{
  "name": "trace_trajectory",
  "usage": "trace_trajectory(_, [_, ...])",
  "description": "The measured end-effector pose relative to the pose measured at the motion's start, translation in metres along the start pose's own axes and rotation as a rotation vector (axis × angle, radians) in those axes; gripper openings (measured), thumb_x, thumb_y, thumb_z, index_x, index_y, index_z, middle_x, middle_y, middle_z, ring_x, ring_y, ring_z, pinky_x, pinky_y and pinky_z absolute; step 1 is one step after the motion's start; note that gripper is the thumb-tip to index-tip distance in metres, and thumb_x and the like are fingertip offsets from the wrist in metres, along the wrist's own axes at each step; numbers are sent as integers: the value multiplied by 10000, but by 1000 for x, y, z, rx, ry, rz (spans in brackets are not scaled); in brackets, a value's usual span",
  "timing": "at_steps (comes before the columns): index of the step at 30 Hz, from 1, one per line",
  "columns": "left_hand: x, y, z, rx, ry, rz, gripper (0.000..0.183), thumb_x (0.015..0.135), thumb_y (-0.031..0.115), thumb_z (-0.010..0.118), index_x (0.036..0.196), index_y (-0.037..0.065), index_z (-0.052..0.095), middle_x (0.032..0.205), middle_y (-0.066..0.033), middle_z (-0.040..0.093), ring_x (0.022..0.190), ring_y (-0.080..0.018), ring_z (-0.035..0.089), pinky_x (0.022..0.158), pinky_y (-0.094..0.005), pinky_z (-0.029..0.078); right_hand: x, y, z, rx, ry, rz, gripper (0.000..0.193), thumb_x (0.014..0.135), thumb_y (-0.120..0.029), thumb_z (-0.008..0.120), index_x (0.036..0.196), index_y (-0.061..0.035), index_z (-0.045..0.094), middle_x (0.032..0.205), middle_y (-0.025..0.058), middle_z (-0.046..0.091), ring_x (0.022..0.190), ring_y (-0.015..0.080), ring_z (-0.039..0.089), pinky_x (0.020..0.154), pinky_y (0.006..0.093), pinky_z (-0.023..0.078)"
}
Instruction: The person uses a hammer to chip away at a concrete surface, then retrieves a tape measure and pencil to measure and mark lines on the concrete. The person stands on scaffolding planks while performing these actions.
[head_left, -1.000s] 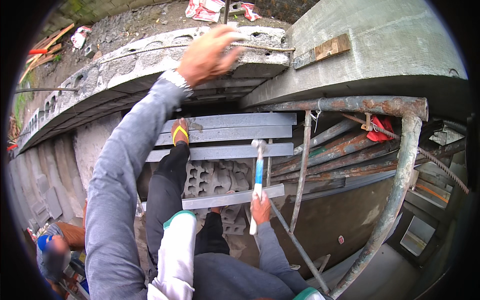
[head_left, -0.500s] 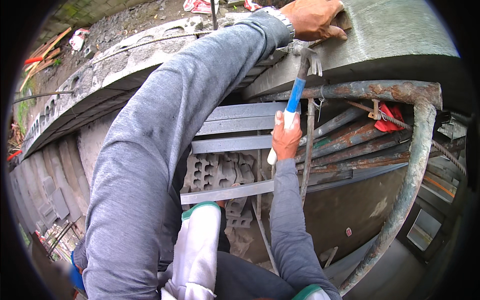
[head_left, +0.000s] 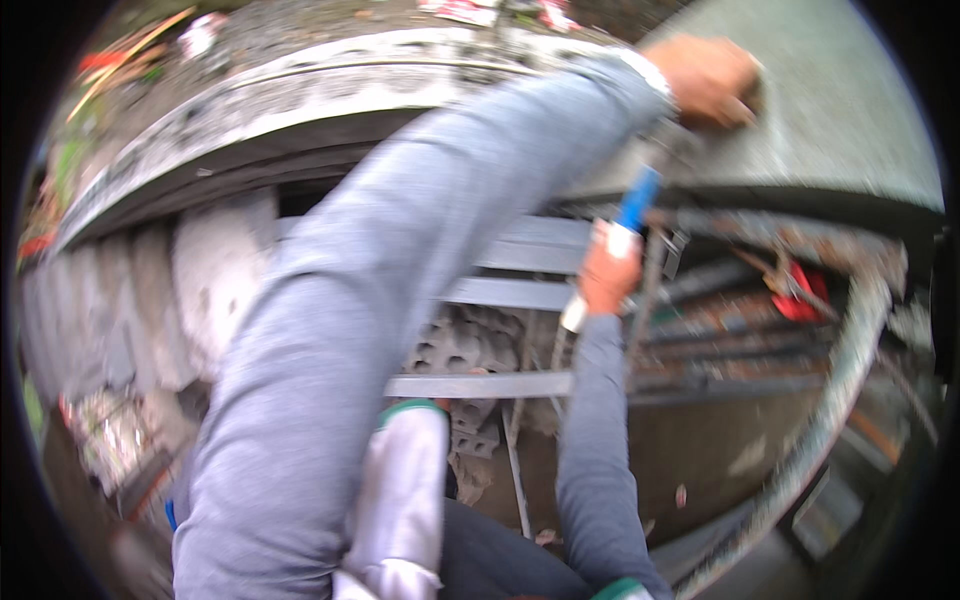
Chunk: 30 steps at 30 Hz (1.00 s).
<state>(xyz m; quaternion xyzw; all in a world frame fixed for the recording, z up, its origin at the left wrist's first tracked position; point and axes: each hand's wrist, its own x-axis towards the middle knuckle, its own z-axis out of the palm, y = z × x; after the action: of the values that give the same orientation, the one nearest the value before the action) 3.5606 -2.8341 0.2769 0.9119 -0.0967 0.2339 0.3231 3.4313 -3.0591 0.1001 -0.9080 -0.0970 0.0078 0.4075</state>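
My right hand point(head_left: 609, 272) is wrapped round the white and blue handle of a hammer point(head_left: 638, 198). The hammer's head is smeared by motion, just below my left hand and close to the concrete edge. My left hand point(head_left: 705, 80) reaches up across the view with its fingers curled against the smooth grey concrete slab point(head_left: 835, 85). What it grips is blurred; half a second ago a small brown piece, perhaps wood, showed at its fingers. A pale wristband point(head_left: 648, 78) sits at that wrist.
A rusty pipe frame point(head_left: 850, 350) curves round the right side, with old pipes point(head_left: 740, 335) and a red scrap point(head_left: 800, 292) behind it. Grey metal bars point(head_left: 480, 385) cross below, above hollow blocks point(head_left: 465, 345). A row of hollow blocks point(head_left: 270, 85) runs along the upper left.
The view has shifted and blurred, so both hands appear further right. The hammer's head is now smeared near my left hand, where it was sharp before.
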Motion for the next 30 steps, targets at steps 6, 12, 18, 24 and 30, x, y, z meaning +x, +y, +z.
trace_trajectory(6, [0,9,26,-99,97,-79,560,865,456,763,1178,10,633,1150,-246,651,1084,-418,665,931,-472,550,1,16,-6,-38,-34,21,508,979,-451,677,1086,43,629,899,247,689,821,448,642,767,490,510])
trace_trajectory(12, [-2,14,17,-114,90,-132,562,865,456,771,1196,21,640,1203,-256,645,1134,-423,653,982,-483,537,4,16,2,51,-43,13,457,979,-405,692,1097,33,633,907,239,696,832,410,668,770,483,513])
trace_trajectory(18, [2,-11,26,55,222,17,473,901,421,726,1120,9,643,1092,-226,676,1073,-393,664,895,-476,558,5,-7,-12,-8,-70,5,373,986,-359,683,1041,3,614,851,234,696,773,406,700,705,467,536])
trace_trajectory(24, [1,6,8,-186,83,-59,367,862,260,690,1071,-35,631,1010,-315,679,1001,-468,661,866,-515,528,-1,-10,-21,-24,-99,-14,349,980,-341,675,1025,-1,609,835,210,710,789,420,704,722,482,533])
trace_trajectory(30, [-4,3,10,-210,120,-36,366,880,271,684,1089,-22,620,1024,-302,675,1002,-461,659,857,-516,530,-18,-4,-25,27,-121,-7,329,976,-323,685,990,-6,600,794,203,699,752,392,708,682,468,527])
